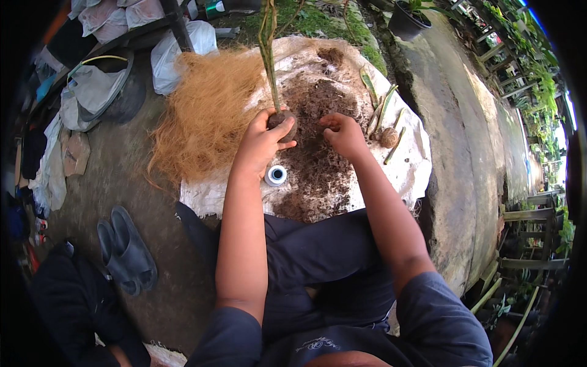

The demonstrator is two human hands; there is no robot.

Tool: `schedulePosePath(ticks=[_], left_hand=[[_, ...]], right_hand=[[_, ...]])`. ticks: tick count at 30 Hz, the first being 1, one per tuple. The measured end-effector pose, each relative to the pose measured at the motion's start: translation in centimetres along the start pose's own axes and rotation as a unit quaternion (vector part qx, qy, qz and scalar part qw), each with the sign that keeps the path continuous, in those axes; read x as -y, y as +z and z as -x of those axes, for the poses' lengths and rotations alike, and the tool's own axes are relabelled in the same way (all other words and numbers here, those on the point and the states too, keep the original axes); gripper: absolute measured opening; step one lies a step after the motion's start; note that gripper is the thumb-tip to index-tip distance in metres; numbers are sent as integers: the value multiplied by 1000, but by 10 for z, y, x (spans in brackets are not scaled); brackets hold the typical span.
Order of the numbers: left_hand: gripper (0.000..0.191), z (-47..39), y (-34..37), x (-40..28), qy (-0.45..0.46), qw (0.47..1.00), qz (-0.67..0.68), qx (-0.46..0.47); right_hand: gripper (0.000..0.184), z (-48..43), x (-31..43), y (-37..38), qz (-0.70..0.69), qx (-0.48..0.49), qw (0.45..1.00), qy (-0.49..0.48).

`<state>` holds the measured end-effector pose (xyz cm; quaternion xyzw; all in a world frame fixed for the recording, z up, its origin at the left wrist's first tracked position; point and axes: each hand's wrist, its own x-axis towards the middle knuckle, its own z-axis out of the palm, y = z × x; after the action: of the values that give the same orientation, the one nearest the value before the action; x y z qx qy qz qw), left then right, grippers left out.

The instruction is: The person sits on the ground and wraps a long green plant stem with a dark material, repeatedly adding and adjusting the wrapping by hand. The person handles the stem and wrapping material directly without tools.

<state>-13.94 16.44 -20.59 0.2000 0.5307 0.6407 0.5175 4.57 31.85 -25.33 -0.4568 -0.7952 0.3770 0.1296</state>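
Observation:
My left hand grips a round ball of dark soil, from which long, narrow green leaves rise. To its right, my right hand hovers over loose dark potting soil with its fingers curled; whether a pinch of soil is between them cannot be told. A spool of white thread stands below my left hand on a white woven sack. Left of the hands lies a heap of tan fibre. A wrapped brown ball and several cut leaves lie at the sack's right.
Grey rubber slippers lie on the floor at left, near another person's dark-clothed leg. A black tub and a white plastic bag stand at upper left. A black plant pot sits beyond the sack by a concrete ledge.

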Motion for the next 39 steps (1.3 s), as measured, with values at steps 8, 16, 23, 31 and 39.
schedulePosePath(ticks=[8, 16, 23, 31, 39], left_hand=[[46, -8, 11, 13, -14, 1000, -7, -1], [53, -15, 29, 22, 33, 997, 63, -11], [50, -18, 25, 31, 99, 995, -8, 10], [50, -19, 27, 35, 94, 995, -18, -25], [52, -15, 30, 27, 55, 997, 45, 11]], right_hand=[[27, 20, 2, -21, -454, 6, 888, 79], [25, 5, 8, -28, -479, -81, 873, 36], [14, 9, 26, -18, -469, -76, 877, -75], [14, 30, 58, -20, -407, -9, 911, -59], [16, 34, 60, -19, -410, 2, 910, -59]])
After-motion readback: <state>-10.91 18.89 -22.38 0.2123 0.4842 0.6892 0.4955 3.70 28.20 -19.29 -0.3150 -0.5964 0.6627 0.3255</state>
